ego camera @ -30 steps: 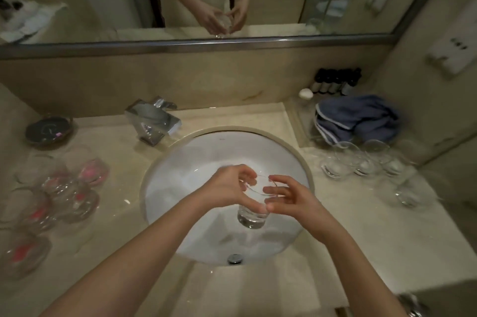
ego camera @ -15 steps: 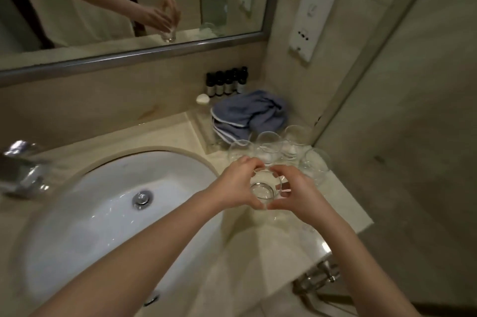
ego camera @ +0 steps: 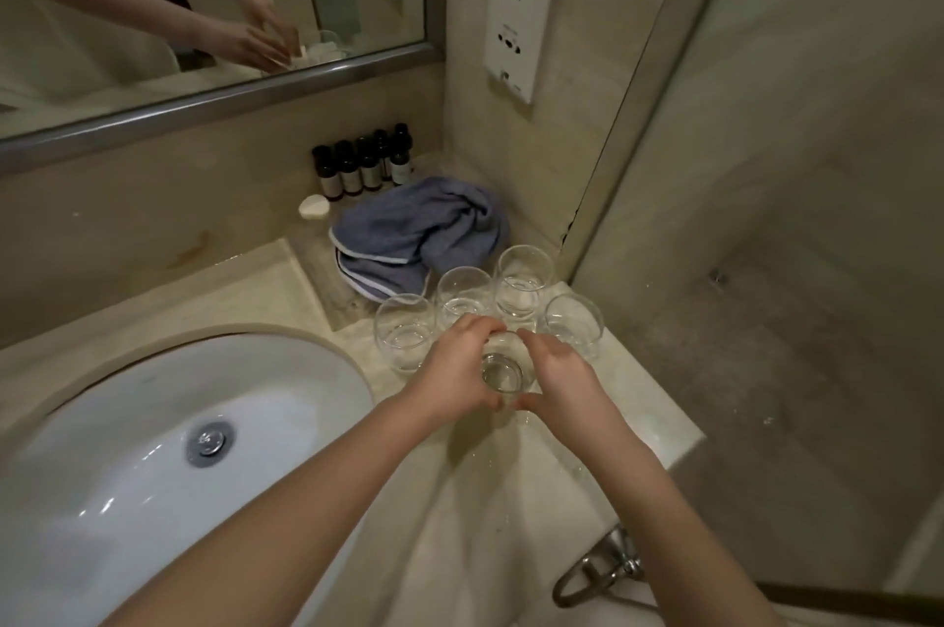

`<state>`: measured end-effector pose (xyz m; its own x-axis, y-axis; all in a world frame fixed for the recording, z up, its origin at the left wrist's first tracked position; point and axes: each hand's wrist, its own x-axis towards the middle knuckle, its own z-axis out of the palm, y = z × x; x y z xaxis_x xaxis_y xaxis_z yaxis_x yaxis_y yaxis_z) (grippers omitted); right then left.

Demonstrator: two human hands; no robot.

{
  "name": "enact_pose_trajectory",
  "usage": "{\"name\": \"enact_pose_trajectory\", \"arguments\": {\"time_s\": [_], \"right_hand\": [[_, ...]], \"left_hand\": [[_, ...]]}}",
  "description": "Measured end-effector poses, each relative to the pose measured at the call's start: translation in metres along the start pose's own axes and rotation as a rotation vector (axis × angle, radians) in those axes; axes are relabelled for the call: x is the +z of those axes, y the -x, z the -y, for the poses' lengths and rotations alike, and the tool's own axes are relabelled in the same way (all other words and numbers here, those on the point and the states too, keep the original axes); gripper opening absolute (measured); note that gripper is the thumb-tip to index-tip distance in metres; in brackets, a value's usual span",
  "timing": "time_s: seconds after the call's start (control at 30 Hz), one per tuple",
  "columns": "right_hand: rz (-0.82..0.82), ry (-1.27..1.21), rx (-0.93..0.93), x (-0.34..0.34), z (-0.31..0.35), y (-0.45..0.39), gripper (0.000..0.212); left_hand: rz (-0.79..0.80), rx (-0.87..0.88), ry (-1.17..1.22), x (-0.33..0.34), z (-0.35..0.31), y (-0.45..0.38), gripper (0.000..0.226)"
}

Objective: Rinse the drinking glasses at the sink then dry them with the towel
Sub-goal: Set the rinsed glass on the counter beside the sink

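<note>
Both hands hold one clear drinking glass (ego camera: 503, 373) upright low over the counter to the right of the sink (ego camera: 127, 463). My left hand (ego camera: 454, 376) curls round its left side and my right hand (ego camera: 559, 378) round its right side. Whether its base touches the counter is hidden. Just behind it stand several more clear glasses (ego camera: 523, 281) in a cluster. A crumpled blue-grey towel (ego camera: 419, 230) lies behind them in the corner.
A row of small dark bottles (ego camera: 360, 169) and a white soap (ego camera: 314, 207) stand against the back wall. The counter's right edge (ego camera: 684, 442) drops off close to the glasses. A metal ring fitting (ego camera: 595, 570) hangs below the counter front. A mirror runs above.
The glass was carried from over the sink basin to the right, to the counter beside the other glasses, and then lowered. My view swung right with it.
</note>
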<state>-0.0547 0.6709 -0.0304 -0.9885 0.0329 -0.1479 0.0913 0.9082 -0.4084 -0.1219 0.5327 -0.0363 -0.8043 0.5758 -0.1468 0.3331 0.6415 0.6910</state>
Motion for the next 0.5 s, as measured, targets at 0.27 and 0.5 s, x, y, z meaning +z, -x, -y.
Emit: {"name": "enact_pose_trajectory", "arguments": {"time_s": [0.27, 0.5], "right_hand": [[0.022, 0.035, 0.013, -0.0024, 0.004, -0.0103, 0.084], [0.004, 0.055, 0.013, -0.0078, 0.007, -0.0053, 0.077]], "left_hand": [[-0.03, -0.028, 0.0, 0.0011, 0.003, -0.0073, 0.09], [-0.015, -0.014, -0.175, -0.0005, -0.0027, 0.0024, 0.089]]}}
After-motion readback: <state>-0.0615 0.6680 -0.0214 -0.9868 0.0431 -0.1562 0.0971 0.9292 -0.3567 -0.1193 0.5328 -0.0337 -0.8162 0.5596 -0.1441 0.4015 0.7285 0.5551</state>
